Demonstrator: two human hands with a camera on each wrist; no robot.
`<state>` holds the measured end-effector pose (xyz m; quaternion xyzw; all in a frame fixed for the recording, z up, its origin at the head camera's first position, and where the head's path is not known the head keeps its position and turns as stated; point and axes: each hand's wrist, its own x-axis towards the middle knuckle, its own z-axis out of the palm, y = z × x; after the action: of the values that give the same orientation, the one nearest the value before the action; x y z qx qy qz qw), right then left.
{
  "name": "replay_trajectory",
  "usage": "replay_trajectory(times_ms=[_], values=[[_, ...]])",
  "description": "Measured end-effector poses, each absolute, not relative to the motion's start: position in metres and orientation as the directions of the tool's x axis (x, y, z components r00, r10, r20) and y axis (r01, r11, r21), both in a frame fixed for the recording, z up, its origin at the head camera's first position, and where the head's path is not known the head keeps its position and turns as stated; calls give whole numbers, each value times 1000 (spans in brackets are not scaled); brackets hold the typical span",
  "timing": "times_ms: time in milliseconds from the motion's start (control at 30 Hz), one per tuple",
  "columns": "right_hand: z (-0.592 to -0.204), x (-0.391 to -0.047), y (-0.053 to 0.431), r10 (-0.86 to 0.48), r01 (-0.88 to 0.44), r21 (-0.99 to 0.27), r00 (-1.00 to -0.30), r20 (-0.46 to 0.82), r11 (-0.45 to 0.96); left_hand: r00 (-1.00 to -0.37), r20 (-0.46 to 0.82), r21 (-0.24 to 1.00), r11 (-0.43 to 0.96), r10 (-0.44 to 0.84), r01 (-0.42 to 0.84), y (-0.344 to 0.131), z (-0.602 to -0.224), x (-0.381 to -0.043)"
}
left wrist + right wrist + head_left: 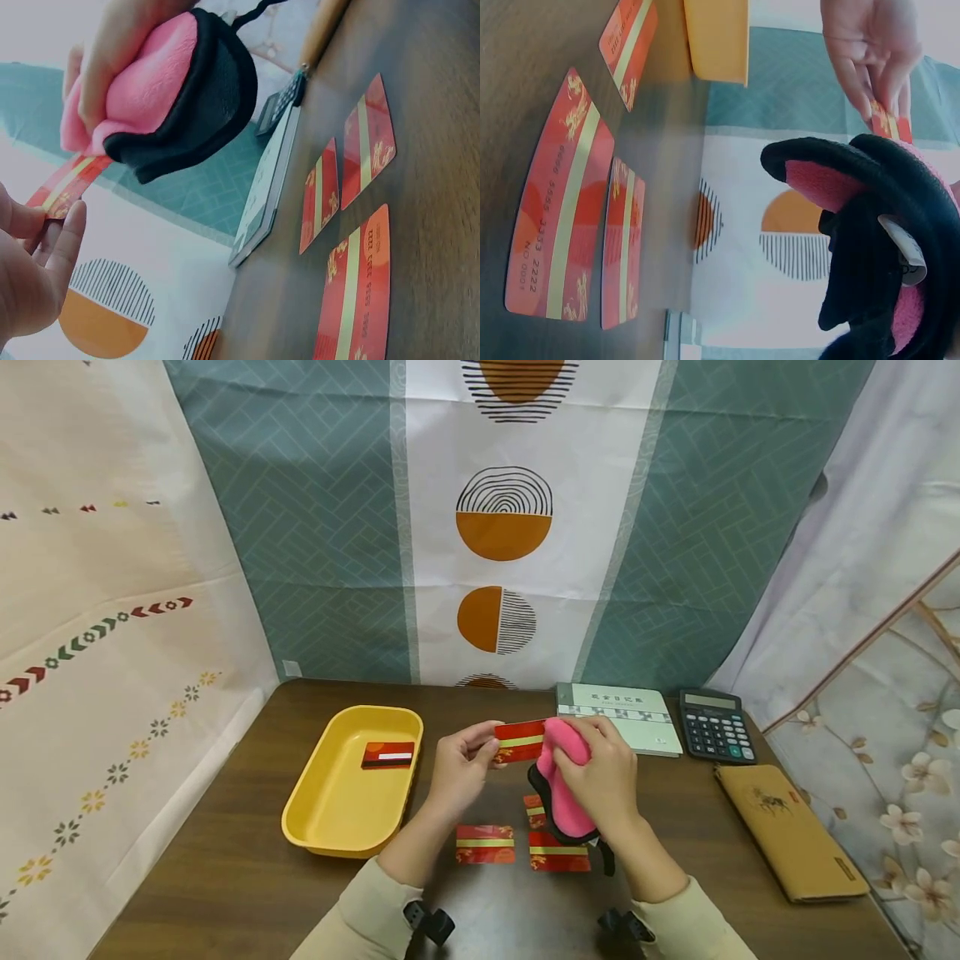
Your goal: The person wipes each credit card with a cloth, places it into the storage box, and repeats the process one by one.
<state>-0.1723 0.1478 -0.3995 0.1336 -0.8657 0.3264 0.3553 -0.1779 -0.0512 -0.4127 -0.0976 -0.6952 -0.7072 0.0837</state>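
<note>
Between thumb and fingers, my left hand point(460, 767) pinches the left end of a red bank card point(519, 741) with a gold stripe, raised above the table. My right hand point(602, 768) grips a soft pink-and-black eye mask point(567, 777), its pink fleece folded over the card's right end and hiding it. The mask's black side and white label point(904, 249) show in the right wrist view. Below the hands lie more red cards: one at left point(485, 845), one at right point(559, 852) and one behind point(534, 811), partly covered by the mask in the head view.
A yellow tray point(341, 827) stands at the left with a red card point(387, 755) inside. A pale green account book point(637, 720) and a black calculator point(716, 727) lie at the back right. Nearer, a tan wallet point(791, 831) lies by the right edge.
</note>
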Motion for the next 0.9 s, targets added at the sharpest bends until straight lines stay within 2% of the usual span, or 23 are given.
replay_trajectory(times_ms=[233, 500, 700, 900], values=[[-403, -171, 137, -31, -468, -431, -704, 709, 771, -968, 236, 972, -21, 83, 235, -46, -415, -180], [-408, -163, 114, -87, -565, -462, -691, 718, 683, -959, 248, 967, 28, 134, 254, -37, -421, -183], [-405, -162, 119, -81, -542, -450, -697, 712, 710, -963, 239, 969, 31, 126, 244, -45, -419, -181], [-399, -175, 141, 4, -471, -489, -717, 697, 735, -966, 249, 967, 30, 74, 252, -56, -411, -183]])
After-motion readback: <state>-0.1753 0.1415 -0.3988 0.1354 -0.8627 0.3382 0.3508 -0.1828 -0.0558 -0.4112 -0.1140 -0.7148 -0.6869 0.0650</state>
